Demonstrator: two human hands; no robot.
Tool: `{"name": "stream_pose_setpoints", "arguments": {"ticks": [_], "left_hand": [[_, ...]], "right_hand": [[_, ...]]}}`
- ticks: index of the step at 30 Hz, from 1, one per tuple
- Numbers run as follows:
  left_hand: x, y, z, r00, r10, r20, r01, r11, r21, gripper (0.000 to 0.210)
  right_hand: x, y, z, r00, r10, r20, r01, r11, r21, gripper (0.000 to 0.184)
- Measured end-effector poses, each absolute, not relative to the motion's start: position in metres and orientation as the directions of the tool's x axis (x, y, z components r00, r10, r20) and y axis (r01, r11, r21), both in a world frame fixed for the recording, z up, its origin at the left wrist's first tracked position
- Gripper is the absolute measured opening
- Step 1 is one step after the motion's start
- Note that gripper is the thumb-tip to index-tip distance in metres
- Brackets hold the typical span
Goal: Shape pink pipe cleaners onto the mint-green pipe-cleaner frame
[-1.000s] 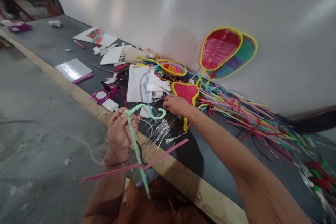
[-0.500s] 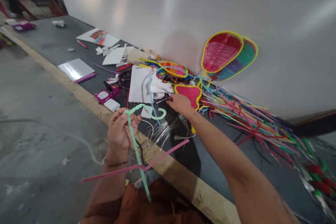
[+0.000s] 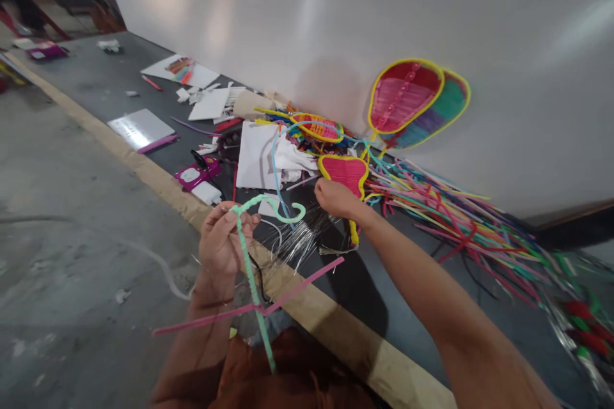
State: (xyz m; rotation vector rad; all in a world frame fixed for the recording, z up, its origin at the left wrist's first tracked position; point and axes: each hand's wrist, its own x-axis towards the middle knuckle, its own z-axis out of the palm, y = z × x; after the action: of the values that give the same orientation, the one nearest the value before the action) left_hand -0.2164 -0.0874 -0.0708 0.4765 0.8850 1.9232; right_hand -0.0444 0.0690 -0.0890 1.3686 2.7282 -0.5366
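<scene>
My left hand [image 3: 220, 239] pinches a light green pipe cleaner [image 3: 249, 268] near its bend. A curled hook forms its upper end, and a long twisted stem hangs down. Around the lower stem crosses a pink pipe cleaner [image 3: 307, 284], its two ends spread left and right. My right hand [image 3: 333, 197] is closed over the table, just below a pink heart-like piece with a yellow edge [image 3: 345, 170]. Its fingertips are hidden, so what it holds, if anything, I cannot make out. Thin silver wires [image 3: 302, 239] lie to the left of that hand.
Many coloured pipe cleaners [image 3: 441, 204] spread over the right side. Two yellow-edged oval pieces [image 3: 407, 96] lean against the white wall. White sheets [image 3: 259, 156], a purple gadget [image 3: 199, 169] and a shiny notebook [image 3: 141, 128] lie further left. The table's brown edge [image 3: 158, 172] runs diagonally.
My right hand has moved slightly right and down, and its fingers have curled in. My left hand keeps holding the green pipe cleaner in nearly the same place.
</scene>
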Motion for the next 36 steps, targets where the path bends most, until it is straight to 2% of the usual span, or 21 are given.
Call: {"name": "stream_pose_setpoints", "arguments": {"ticks": [12,14,16,17,20,23,27,28,32,36], "left_hand": [[-0.204,-0.08,-0.066,-0.442,0.896,-0.027,-0.625,-0.286,0.727,0.02],[-0.197,-0.076,-0.065,-0.433,0.901,-0.026,-0.625,-0.28,0.728,0.02],[-0.185,-0.069,-0.064,-0.419,0.907,-0.033,-0.614,-0.257,0.746,0.02],[-0.178,-0.066,-0.064,-0.402,0.915,-0.043,-0.605,-0.229,0.763,0.02],[-0.146,-0.054,-0.063,-0.301,0.95,-0.089,-0.565,-0.102,0.819,0.021],[-0.109,-0.045,-0.06,-0.13,0.985,-0.113,-0.536,0.026,0.844,0.02],[-0.064,-0.037,-0.057,0.086,0.985,-0.153,-0.481,0.175,0.859,0.02],[-0.053,-0.035,-0.056,0.124,0.981,-0.152,-0.465,0.193,0.864,0.02],[-0.012,-0.027,-0.054,0.275,0.953,-0.131,-0.398,0.237,0.886,0.021],[0.019,-0.02,-0.056,0.382,0.914,-0.137,-0.346,0.279,0.896,0.02]], "right_hand": [[0.049,0.035,-0.081,-0.508,0.852,-0.128,0.795,0.407,-0.449,0.016],[0.064,0.024,-0.082,-0.513,0.848,-0.129,0.753,0.373,-0.543,0.015],[0.079,0.013,-0.081,-0.515,0.849,-0.115,0.587,0.252,-0.77,0.012],[0.086,0.008,-0.08,-0.494,0.864,-0.1,0.501,0.189,-0.845,0.011],[0.111,-0.005,-0.069,-0.374,0.926,-0.057,0.345,0.082,-0.935,0.021],[0.143,-0.016,-0.047,-0.198,0.979,0.047,0.372,0.12,-0.92,0.023],[0.176,-0.041,-0.012,-0.015,0.953,0.301,0.424,0.279,-0.862,0.016],[0.18,-0.048,-0.005,-0.025,0.931,0.364,0.469,0.333,-0.818,0.014],[0.181,-0.068,0.01,-0.27,0.806,0.526,0.614,0.565,-0.551,0.015],[0.186,-0.071,0.006,-0.304,0.812,0.497,0.741,0.53,-0.412,0.016]]}}
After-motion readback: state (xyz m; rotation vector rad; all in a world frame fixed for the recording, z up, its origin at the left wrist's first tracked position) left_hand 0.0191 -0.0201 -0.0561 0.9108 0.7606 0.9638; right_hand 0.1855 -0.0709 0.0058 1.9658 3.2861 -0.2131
